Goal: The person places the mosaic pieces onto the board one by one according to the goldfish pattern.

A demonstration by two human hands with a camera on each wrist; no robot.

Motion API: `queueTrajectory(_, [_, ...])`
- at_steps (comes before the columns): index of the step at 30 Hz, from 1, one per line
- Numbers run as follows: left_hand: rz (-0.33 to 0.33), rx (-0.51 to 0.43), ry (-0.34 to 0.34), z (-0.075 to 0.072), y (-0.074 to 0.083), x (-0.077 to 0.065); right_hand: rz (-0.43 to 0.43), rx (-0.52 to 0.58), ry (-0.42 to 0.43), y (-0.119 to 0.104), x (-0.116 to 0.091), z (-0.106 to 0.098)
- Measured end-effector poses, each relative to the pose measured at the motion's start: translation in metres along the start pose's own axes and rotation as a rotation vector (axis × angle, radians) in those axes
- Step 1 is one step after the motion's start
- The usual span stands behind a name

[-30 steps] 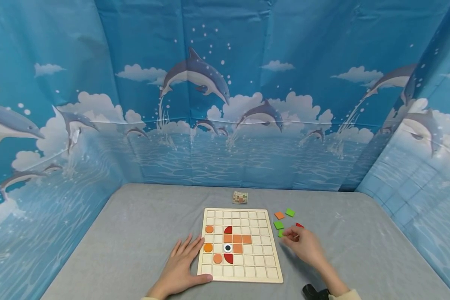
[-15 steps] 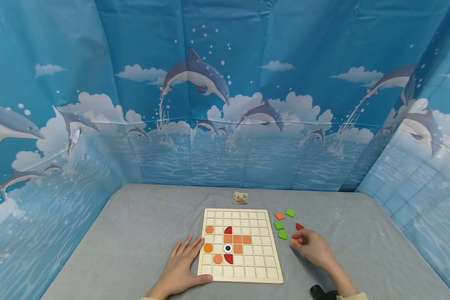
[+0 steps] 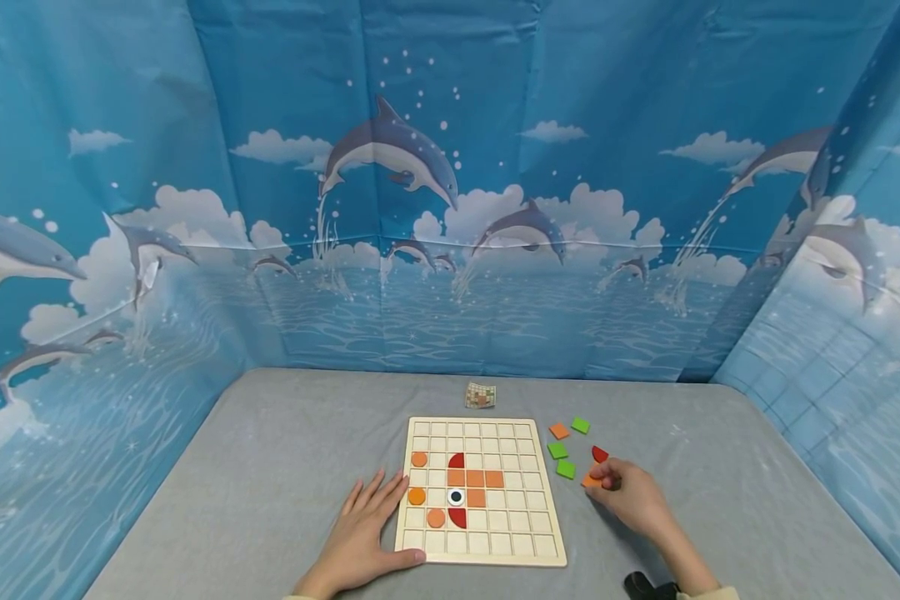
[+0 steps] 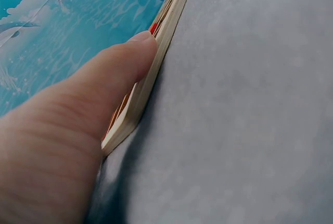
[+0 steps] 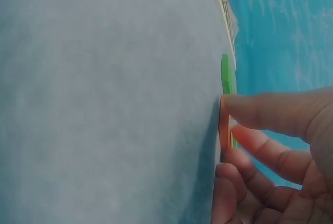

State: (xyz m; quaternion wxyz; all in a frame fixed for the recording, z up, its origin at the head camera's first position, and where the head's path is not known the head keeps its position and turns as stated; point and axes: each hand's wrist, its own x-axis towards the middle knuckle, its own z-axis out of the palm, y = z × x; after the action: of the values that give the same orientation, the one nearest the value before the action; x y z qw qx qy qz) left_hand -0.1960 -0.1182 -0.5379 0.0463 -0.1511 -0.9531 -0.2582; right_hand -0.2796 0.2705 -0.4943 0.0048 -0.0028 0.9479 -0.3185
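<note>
From the board [image 3: 522,546]'s centre, the orange tile [image 5: 224,122] is at three o'clock, low over or on the grey cloth [image 3: 307,433]; contact is hard to tell. The right hand [image 3: 635,500] pinches it between thumb and fingers. It looks light, stiff, perhaps slippery, unlikely to break; opposite edges seem the best hold (the flat face offers little purchase). Between eight and nine o'clock, the left hand [image 3: 367,533] rests on the board's edge, fingers spread. The board resembles pale wood, gridded in squares; square green tiles [image 3: 566,470] and a red quarter-round [image 3: 599,454] lie between two and three.
</note>
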Motion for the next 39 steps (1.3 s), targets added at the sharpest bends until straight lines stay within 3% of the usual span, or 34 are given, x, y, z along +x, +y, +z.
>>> queueTrajectory(14, [0.034,0.007,0.046,0.0005,0.0004,-0.002,0.015,0.006,-0.003,0.0013,-0.0011,-0.0015])
queueTrajectory(39, [0.017,0.006,0.024,-0.0003,0.0006,-0.0013,0.005,-0.008,-0.014,0.002,-0.0003,-0.0014])
